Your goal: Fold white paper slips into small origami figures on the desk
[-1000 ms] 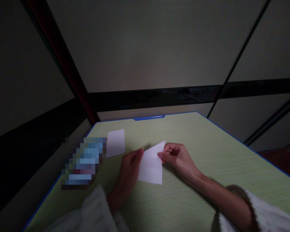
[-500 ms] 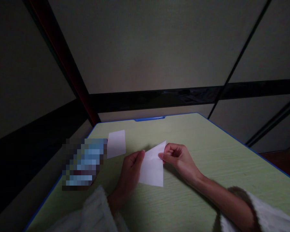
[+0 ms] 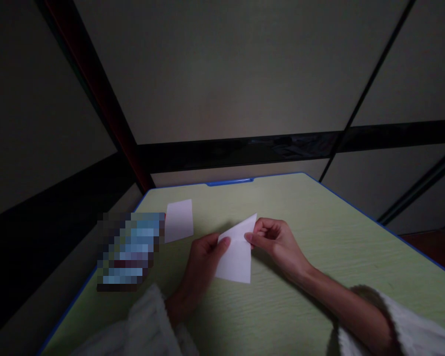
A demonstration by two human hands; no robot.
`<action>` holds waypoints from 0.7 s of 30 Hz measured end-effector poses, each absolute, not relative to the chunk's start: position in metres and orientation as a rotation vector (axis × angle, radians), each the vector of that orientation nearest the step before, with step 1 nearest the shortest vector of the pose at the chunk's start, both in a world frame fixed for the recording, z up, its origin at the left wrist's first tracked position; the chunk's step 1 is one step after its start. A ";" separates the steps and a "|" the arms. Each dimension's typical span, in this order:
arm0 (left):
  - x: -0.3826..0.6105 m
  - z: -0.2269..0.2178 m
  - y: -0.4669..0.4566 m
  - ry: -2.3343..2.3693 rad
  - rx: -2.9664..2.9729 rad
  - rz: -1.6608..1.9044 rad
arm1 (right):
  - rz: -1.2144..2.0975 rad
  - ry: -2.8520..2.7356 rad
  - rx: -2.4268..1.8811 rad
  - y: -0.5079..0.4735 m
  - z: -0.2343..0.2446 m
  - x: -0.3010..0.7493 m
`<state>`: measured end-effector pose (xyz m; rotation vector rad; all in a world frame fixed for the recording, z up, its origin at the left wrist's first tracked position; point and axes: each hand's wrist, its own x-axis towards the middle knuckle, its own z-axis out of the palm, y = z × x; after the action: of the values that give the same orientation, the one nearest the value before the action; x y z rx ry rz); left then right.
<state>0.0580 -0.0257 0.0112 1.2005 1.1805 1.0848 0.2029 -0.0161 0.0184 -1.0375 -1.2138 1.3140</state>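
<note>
A sheet of white paper (image 3: 235,262) is held up just over the table between my two hands. Its top edge slants up to a pointed corner at the right, and a faint crease runs across its upper part. My left hand (image 3: 203,259) pinches the upper left of the sheet, thumb on the front and fingers behind it. At the right edge, below the pointed corner, my right hand (image 3: 276,242) grips the paper between thumb and curled fingers. The back of the sheet is hidden.
Another white piece of paper (image 3: 179,221) lies flat at the back left of the light green table (image 3: 337,252). Beside it is a pixelated object (image 3: 131,252) that I cannot make out. The table has a blue rim, with a blue handle (image 3: 230,182) at the far edge, near cabinet panels (image 3: 230,74).
My left thumb has slid right and slightly down on the front of the paper. The sheet has shifted up a little. My right hand keeps nearly the same place.
</note>
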 end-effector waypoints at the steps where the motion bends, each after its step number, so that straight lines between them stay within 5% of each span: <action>1: 0.058 0.012 -0.026 1.189 1.204 1.082 | 1.311 -1.217 -1.038 -0.016 0.018 0.203; 21: 0.057 0.009 -0.026 1.184 1.231 1.135 | 1.265 -1.308 -1.051 -0.016 0.014 0.206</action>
<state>0.0570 -0.0260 0.0091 1.2314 1.1835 1.1349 0.2058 -0.0157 0.0138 -1.0514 -1.3083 1.2648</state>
